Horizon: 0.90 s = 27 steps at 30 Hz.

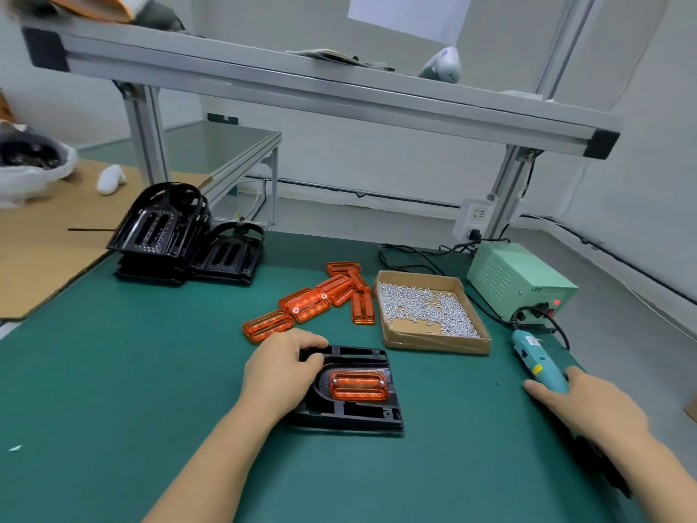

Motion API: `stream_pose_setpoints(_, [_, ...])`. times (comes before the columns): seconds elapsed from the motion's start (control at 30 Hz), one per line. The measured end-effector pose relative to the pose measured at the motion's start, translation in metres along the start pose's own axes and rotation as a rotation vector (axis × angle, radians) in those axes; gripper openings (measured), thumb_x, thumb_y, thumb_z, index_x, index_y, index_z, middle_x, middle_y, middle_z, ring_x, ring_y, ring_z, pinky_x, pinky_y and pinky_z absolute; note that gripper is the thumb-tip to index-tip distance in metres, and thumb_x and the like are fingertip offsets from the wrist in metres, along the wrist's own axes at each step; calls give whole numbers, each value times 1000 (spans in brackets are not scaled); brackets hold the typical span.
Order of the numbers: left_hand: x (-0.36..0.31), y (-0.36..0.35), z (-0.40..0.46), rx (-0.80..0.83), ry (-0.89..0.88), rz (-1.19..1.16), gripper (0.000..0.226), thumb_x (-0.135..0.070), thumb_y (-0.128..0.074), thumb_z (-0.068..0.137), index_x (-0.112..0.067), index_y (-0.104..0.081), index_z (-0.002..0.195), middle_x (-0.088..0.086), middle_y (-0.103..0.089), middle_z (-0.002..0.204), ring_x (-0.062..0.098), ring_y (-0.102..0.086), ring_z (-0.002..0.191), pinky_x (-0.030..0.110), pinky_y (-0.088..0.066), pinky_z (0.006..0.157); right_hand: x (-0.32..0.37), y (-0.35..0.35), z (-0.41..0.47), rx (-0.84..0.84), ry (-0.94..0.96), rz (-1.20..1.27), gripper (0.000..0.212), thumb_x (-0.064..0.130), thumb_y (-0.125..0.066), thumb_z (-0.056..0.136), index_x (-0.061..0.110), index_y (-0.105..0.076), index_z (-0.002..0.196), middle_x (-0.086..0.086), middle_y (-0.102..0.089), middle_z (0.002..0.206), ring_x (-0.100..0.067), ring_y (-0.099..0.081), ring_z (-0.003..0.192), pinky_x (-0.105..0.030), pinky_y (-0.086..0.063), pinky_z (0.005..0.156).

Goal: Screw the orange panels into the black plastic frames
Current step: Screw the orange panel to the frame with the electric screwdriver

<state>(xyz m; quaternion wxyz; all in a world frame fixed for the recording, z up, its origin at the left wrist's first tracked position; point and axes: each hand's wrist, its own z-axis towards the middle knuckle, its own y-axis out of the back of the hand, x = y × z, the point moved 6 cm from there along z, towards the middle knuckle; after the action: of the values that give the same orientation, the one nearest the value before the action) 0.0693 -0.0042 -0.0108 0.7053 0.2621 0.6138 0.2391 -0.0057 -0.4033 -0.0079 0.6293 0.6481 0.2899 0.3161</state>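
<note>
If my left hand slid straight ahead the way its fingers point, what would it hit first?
Probably the loose orange panels just beyond the black frame that the left hand grips; depth is uncertain.

head view; worn on the person's head; faces forward and down over the green mat [113, 371]; close above both forearms; wide-angle; single view only

Black frame [354, 390]: left portion hidden under left hand [281, 371].
Electric screwdriver [537, 360]: lower end covered by right hand [588, 405].
Orange object [88, 5], top shelf: blurred, cropped by upper edge.
Screws [424, 309] in cardboard box [437, 343]: individually too small to distinguish.
</note>
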Motion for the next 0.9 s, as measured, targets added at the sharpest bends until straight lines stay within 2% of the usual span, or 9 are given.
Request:
stream_pose_setpoints(0.2, [2,-1,1,12,3,23,25,-25,-57,89,-37,-67,109,-20,-62,118,4,-52,111,31,-44,96,-22,-19,27,-58,3,86,68,81,-53,69,27,-53,111,-5,-58,95,-26,-59,81,-37,-52,69])
stream_pose_setpoints(0.3, [1,-1,1,21,6,28,26,-26,-56,89,-38,-67,110,-18,-62,119,5,-51,114,32,-43,98,-37,-37,48,-43,-38,209,87,75,-66,65,13,-56,124,-17,-61,110,-36,-58,89,-51,-51,80])
stream_pose_setpoints(0.4, [2,-2,2,22,12,27,26,-29,-56,89,-40,-65,111,-15,-60,120,6,-53,111,30,-43,97,-50,-55,63,-54,-6,193,107,87,-55,56,12,-50,132,-21,-58,113,-42,-55,94,-60,-47,82])
stream_pose_setpoints(0.5, [2,-2,3,18,12,20,27,-29,-56,89,-41,-65,112,-14,-60,120,6,-54,109,30,-43,97,-21,-27,40,-172,114,116,107,93,-36,56,19,-48,133,-15,-59,112,-38,-56,96,-60,-47,83])
stream_pose_setpoints(0.57, [2,-3,3,15,9,16,27,-28,-57,89,-40,-65,112,-14,-61,120,6,-54,110,31,-44,97,16,6,4,-295,224,167,94,79,-45,67,12,-51,132,-18,-60,123,-40,-56,108,-60,-46,92])
stream_pose_setpoints(0.63, [2,-2,3,7,-4,11,28,-26,-58,89,-38,-66,112,-16,-62,118,6,-53,111,32,-44,97,54,30,-31,-351,405,248,82,63,-51,73,5,-53,131,-19,-59,128,-39,-56,115,-53,-45,97])
stream_pose_setpoints(0.7, [2,-1,3,-6,-26,-1,28,-23,-58,89,-34,-67,112,-17,-63,118,5,-53,111,32,-44,98,88,40,-62,-249,613,348,79,57,-51,76,9,-49,138,-7,-54,137,-27,-51,125,-36,-36,104])
stream_pose_setpoints(0.8, [0,2,3,-21,-53,-28,27,-20,-58,88,-30,-68,112,-17,-63,118,5,-53,114,32,-42,100,124,33,-91,1,837,420,88,69,-45,73,30,-26,150,21,-25,149,2,-22,140,-13,-12,112])
stream_pose_setpoints(0.9, [0,3,3,-26,-69,-49,27,-20,-59,88,-28,-68,112,-17,-63,118,5,-53,115,32,-41,101,147,15,-102,160,962,390,88,82,-43,70,50,-5,142,38,-1,146,21,2,137,-2,1,107])
